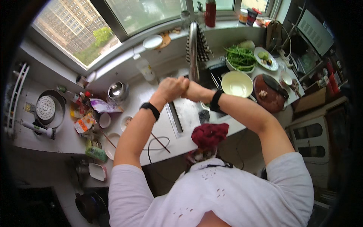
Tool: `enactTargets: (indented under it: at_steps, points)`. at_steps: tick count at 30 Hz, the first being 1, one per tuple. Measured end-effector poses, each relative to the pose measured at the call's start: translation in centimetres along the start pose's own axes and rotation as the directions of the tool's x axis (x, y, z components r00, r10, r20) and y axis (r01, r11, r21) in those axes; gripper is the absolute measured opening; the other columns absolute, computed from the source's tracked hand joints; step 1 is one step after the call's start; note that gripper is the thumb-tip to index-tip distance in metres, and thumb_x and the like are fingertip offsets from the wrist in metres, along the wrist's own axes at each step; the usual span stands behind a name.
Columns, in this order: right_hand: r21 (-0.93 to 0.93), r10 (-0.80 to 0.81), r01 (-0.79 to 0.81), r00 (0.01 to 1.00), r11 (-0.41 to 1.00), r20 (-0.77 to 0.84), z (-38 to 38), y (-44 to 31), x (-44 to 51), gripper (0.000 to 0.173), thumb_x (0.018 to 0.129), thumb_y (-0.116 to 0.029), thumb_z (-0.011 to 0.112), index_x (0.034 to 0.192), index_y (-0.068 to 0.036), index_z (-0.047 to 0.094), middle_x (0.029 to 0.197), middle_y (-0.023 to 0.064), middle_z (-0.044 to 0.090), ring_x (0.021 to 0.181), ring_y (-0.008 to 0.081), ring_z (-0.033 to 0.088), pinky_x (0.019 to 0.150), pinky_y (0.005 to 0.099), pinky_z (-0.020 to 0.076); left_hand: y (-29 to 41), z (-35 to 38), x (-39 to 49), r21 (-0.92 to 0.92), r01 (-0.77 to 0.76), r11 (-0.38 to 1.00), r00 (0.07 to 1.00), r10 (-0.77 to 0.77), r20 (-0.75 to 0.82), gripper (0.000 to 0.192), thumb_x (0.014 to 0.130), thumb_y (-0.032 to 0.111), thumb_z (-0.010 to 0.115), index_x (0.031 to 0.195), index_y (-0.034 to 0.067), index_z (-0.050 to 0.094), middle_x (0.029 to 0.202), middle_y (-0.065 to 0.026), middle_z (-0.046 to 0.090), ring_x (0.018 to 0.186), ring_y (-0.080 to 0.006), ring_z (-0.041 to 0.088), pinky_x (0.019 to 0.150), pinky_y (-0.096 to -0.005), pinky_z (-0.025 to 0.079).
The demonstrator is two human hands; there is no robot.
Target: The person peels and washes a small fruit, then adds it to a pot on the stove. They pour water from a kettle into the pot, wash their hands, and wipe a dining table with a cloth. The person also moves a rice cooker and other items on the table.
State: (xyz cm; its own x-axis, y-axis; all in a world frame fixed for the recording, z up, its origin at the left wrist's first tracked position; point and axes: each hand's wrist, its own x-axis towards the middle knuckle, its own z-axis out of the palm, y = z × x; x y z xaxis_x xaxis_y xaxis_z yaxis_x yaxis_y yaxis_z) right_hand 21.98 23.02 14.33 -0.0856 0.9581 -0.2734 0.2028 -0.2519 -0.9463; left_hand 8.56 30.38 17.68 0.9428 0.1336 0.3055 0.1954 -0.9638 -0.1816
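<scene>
My left hand point(172, 88) and my right hand point(197, 91) meet over the sink, fingers curled and pressed together. Nothing shows between them, though the insides of both hands are hidden. Just behind them rises a curved metal faucet point(194, 51). Below lies the steel sink point(185, 113), its far part covered by my hands and forearms. Right of my right wrist, a cream bowl point(237, 84) stands with its inside facing up. A dark red cloth point(210, 134) is bunched in front of me by the counter's front edge.
At right are a bowl of green vegetables point(241, 59), an oval plate point(266, 59) and a brown cutting board point(268, 96) bearing a black-bladed knife point(275, 85). A plastic bottle point(144, 67), metal bowls point(116, 90), food packets point(85, 123) and a chopstick point(160, 142) lie left.
</scene>
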Motion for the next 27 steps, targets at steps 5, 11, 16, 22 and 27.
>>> enactTargets:
  at_steps: [5,11,16,22,27]
  points:
    - [-0.352,-0.229,0.173,0.965,0.92,-0.124,0.3,0.9,1.0,0.02,0.075,-0.017,0.067,0.08,0.001,0.061,0.063,0.0118,0.059,0.055,0.0228,0.056,0.053,0.0341,0.0452,0.5,0.3,0.1,-0.017,0.101,0.995,0.988,-0.098,0.122,0.013,0.074,0.01,0.061,0.082,0.005,0.052,0.076,-0.0118,0.061,0.065,-0.0307,0.065,0.055,-0.0389,0.052]
    - [-0.539,-0.232,0.125,0.963,0.833,-0.136,0.0,1.6,1.2,0.029,0.071,-0.024,0.068,0.085,0.001,0.066,0.087,0.0252,0.064,0.087,0.0397,0.061,0.075,0.0408,0.0494,1.2,0.1,0.8,-0.067,0.264,0.962,0.926,-0.233,0.296,0.013,0.074,0.009,0.061,0.084,0.004,0.055,0.082,-0.0166,0.065,0.074,-0.0331,0.065,0.062,-0.0411,0.053]
    - [-0.615,-0.32,0.161,0.934,0.772,-0.158,-0.1,2.5,1.9,0.03,0.072,-0.022,0.068,0.092,0.0,0.064,0.092,0.0253,0.063,0.09,0.0406,0.06,0.077,0.043,0.0497,1.3,0.9,0.6,-0.124,0.423,0.898,0.864,-0.358,0.355,0.017,0.074,0.009,0.061,0.089,0.003,0.057,0.086,-0.0188,0.065,0.082,-0.0357,0.064,0.069,-0.0438,0.052]
    - [-0.708,-0.291,0.115,0.947,0.697,-0.133,0.0,1.7,1.6,0.03,0.074,-0.02,0.064,0.096,0.002,0.06,0.092,0.0239,0.064,0.09,0.0389,0.062,0.077,0.045,0.0507,1.2,1.2,-0.2,-0.204,0.489,0.848,0.837,-0.389,0.385,0.026,0.074,0.01,0.061,0.098,0.006,0.055,0.091,-0.0197,0.064,0.089,-0.0384,0.06,0.074,-0.0458,0.049]
    - [-0.774,-0.296,0.073,0.943,0.629,-0.151,0.3,0.0,0.4,0.03,0.076,-0.016,0.06,0.099,0.002,0.053,0.089,0.0242,0.064,0.087,0.0391,0.062,0.074,0.0457,0.0513,1.4,0.7,-0.5,-0.287,0.54,0.791,0.822,-0.422,0.383,0.027,0.073,0.011,0.062,0.098,0.005,0.056,0.093,-0.0199,0.064,0.09,-0.0389,0.059,0.076,-0.0457,0.048]
